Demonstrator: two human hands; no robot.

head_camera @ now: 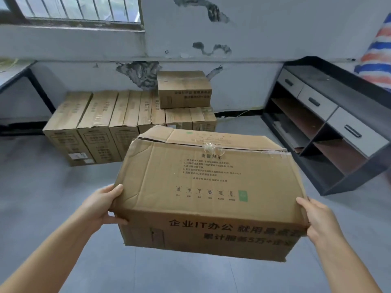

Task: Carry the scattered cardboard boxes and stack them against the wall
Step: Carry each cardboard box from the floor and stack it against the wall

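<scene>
A large worn cardboard box [207,187] with printed text and torn tape on top is held in the air in front of me. My left hand [103,205] grips its near left corner, thumb on top and fingers underneath. My right hand [319,218] grips its near right corner the same way. Against the peeling wall [243,85] stands a row of several cardboard boxes [101,125] on the floor. One smaller box [184,89] sits on top of that row at its right end.
A dark shelf unit [330,127] with grey drawers stands along the right. A striped bag [376,58] rests on top of it. A desk [19,81] stands at the left under the barred window [80,7]. The floor [42,197] is grey.
</scene>
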